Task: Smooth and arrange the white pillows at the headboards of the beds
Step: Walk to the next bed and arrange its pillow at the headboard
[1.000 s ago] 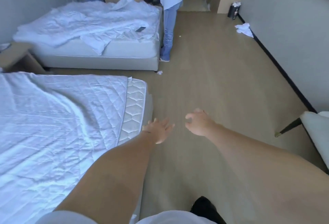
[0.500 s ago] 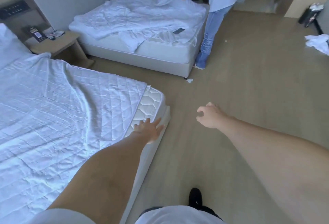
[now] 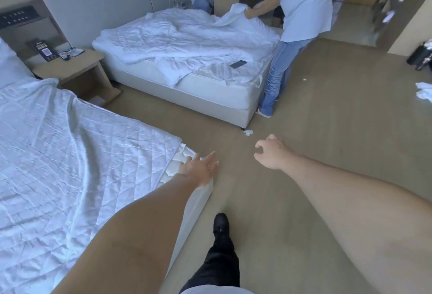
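The left grip (image 3: 198, 169) hangs over the corner of the near bed (image 3: 70, 153), which spreads out to its left. The right grip (image 3: 271, 153) is over the floor (image 3: 327, 130). Past both grips sits the far bed (image 3: 187, 43), a phone (image 3: 238, 64) on it. A pillow (image 3: 9, 62) lies far left.

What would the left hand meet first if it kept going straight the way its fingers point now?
Probably bare floor. The left hand, fingers straight, points up and right past the near bed's corner. Further along that line lie a small white scrap and the far bed's corner; depth is unclear.
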